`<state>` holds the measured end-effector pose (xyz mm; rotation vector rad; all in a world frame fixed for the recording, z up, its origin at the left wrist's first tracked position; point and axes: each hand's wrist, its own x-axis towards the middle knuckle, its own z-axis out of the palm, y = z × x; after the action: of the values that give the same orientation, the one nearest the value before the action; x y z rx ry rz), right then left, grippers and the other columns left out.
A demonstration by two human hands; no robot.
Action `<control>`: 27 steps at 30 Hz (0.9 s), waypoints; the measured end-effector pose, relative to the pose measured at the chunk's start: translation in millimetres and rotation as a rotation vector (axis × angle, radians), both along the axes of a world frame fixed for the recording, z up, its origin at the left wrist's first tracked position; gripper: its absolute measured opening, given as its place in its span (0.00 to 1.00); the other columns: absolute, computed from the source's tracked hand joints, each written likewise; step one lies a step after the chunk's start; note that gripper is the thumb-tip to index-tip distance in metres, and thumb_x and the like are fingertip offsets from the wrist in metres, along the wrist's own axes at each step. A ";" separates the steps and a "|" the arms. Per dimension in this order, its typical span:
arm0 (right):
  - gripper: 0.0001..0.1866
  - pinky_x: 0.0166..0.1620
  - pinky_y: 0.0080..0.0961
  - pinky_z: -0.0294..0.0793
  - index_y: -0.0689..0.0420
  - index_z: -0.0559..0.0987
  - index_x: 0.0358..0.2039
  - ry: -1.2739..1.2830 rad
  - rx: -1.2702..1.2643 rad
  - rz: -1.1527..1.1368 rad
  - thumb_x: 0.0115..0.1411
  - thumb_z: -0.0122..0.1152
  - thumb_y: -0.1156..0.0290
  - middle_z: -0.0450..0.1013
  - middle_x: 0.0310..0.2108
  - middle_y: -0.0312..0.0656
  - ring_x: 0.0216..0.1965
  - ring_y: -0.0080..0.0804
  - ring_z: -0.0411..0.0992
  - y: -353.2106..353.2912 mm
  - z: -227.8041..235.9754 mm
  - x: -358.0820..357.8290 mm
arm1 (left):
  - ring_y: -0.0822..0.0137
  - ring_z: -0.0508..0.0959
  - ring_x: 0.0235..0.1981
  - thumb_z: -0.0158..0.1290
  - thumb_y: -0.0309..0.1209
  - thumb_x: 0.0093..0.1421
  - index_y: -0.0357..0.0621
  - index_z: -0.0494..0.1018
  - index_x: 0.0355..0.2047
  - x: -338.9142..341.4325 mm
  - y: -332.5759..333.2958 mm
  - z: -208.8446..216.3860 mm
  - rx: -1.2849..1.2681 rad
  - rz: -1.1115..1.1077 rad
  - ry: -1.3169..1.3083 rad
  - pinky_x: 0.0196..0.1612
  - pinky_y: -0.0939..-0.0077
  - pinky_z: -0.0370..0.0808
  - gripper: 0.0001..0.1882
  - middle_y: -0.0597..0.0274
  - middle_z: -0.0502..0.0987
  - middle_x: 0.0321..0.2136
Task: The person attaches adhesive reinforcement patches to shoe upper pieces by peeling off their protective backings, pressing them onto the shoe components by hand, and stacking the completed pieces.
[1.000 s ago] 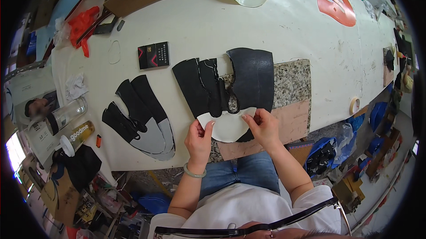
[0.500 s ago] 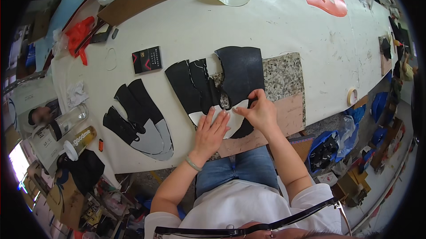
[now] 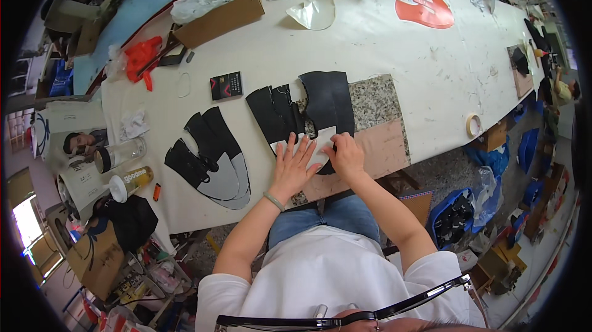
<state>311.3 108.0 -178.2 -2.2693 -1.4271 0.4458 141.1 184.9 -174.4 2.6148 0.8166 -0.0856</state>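
A black shoe upper [image 3: 327, 99] with a pale toe piece [image 3: 325, 141] lies spread across a speckled stone slab [image 3: 377, 99] in front of me. My left hand [image 3: 292, 168] rests flat on the pale piece, fingers spread. At the right edge of that piece, my right hand [image 3: 349, 158] is closed, thumb and bent fingers pressed together on the edge. The exact grip is partly hidden by the fingers. To the left lie other black shoe uppers [image 3: 213, 159] with grey toes, overlapping one another.
A small black box [image 3: 226, 86] sits beyond the uppers. Tape [image 3: 473, 125] lies near the right table edge. A drink bottle [image 3: 137, 179], a clear jar [image 3: 126, 153] and an orange lighter [image 3: 156, 192] are at left. A cardboard tray [image 3: 219, 20] stands at the back.
The whole view has shifted and turned slightly. My left fingers have spread wider on the pale piece. My right hand's fingers are drawn in more tightly at its edge.
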 end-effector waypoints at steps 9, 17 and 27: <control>0.23 0.43 0.38 0.60 0.53 0.73 0.42 -0.106 -0.032 0.152 0.48 0.67 0.58 0.69 0.40 0.37 0.44 0.37 0.66 -15.6 42.2 -4.3 | 0.51 0.34 0.70 0.51 0.68 0.48 0.56 0.50 0.68 -11.1 1.9 18.3 -0.132 0.080 0.076 0.66 0.41 0.33 0.53 0.57 0.40 0.70; 0.18 0.56 0.32 0.65 0.64 0.75 0.45 0.082 0.246 0.573 0.53 0.57 0.74 0.68 0.52 0.44 0.58 0.42 0.61 12.7 29.3 -26.0 | 0.48 0.42 0.69 0.48 0.47 0.62 0.40 0.50 0.66 -42.1 1.2 -1.4 -0.057 0.300 -0.084 0.66 0.41 0.39 0.38 0.52 0.49 0.68; 0.30 0.59 0.35 0.62 0.61 0.62 0.60 -0.068 -0.116 0.483 0.58 0.55 0.66 0.53 0.66 0.46 0.62 0.45 0.56 29.0 23.5 -47.2 | 0.42 0.47 0.67 0.61 0.44 0.53 0.39 0.47 0.67 -45.3 4.8 -17.5 -0.159 0.587 -0.343 0.66 0.50 0.45 0.49 0.43 0.47 0.66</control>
<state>264.1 136.9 -154.6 -2.0244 -2.0394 0.6130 95.9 189.7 -192.0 2.0637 1.3354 0.4285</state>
